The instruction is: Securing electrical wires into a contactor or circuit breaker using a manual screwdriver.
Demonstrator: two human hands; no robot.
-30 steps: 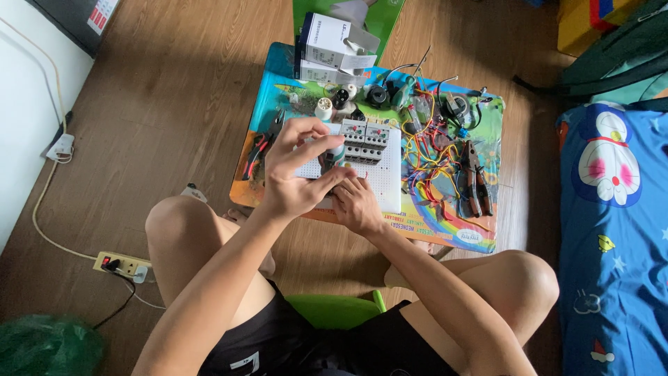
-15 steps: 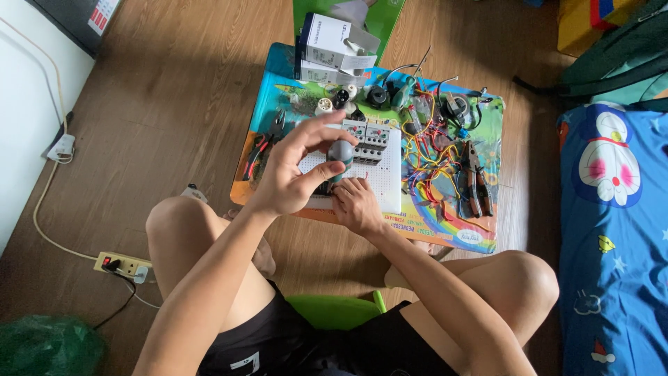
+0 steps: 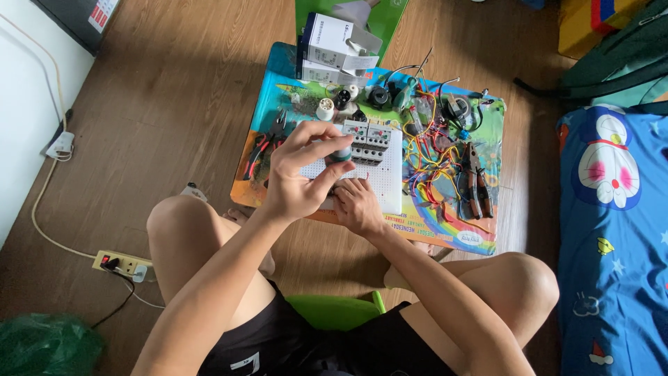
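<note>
- The person sits on a low green stool (image 3: 334, 310) with knees spread, leaning over a small, brightly printed low table (image 3: 282, 83) on the wooden floor.
- The left hand (image 3: 299, 177) is raised above the table, its fingers pressed together around a small round teal-and-grey cylindrical part (image 3: 340, 154), which it pinches at the fingertips.
- That part hangs in the air over the white perforated mounting board (image 3: 379, 182), just in front of the row of grey circuit breakers (image 3: 367, 135) fixed on it.
- The right hand (image 3: 356, 203) lies flat on the near edge of the white board, fingers loosely spread and pressing down, holding nothing.
- To the left of the board lie red-handled pliers (image 3: 261, 146); to its right a tangle of yellow, red and blue wires (image 3: 424, 150) and dark-handled pliers (image 3: 475, 182).
- At the far edge of the table stand white cardboard boxes (image 3: 334, 45) and some small round sockets (image 3: 325, 109).
- On the floor to the left sits a white power strip (image 3: 122, 263) with its cable; to the right, a blue cartoon-printed blanket (image 3: 612, 209).
</note>
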